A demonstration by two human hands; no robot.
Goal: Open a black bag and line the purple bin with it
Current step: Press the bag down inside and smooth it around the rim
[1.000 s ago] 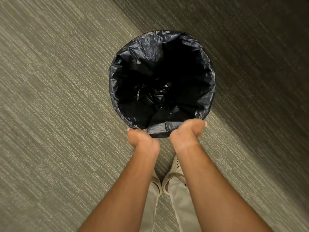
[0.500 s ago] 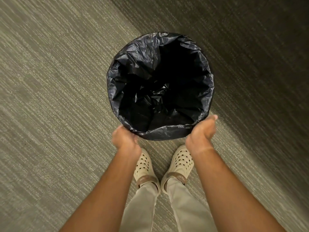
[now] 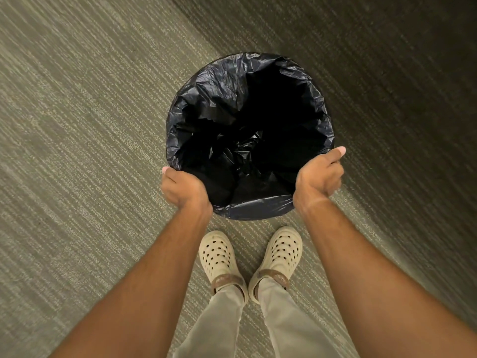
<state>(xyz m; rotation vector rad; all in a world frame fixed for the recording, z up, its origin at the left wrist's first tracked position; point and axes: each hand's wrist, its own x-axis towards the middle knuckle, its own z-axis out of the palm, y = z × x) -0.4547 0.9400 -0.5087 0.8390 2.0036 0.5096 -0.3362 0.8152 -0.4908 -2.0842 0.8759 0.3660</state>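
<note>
**While the bag sits folded over the rim, only the tidying looks left**

Although the purple bin itself cannot be seen from above, the black bag (image 3: 247, 104) is already open and spread across a round mouth, its plastic draped over the whole rim and sunk into a dark crumpled hollow in the middle. By the look of it the lining is nearly finished: the far and side edges are turned down outside, and the near edge lies folded smooth between the hands. What seems left is to pull the cuff down evenly and let go.

The left hand (image 3: 184, 188) is curled shut on the bag's edge at the near-left of the rim, thumb tip on top. The right hand (image 3: 318, 177) grips the edge at the near-right in the same clenched way, thumb pointing along the rim. They stand well apart, with the near arc of the rim between them.

The bin stands on a striped carpet floor (image 3: 85, 140), with bare carpet all round it. The person's pale perforated shoes (image 3: 218, 257) stand just beside the near edge, not touching it. To the far right the carpet falls into shadow, and I cannot tell what lies there. The plastic is thin and creased, so a hard tug could likely slip it off the far rim.
</note>
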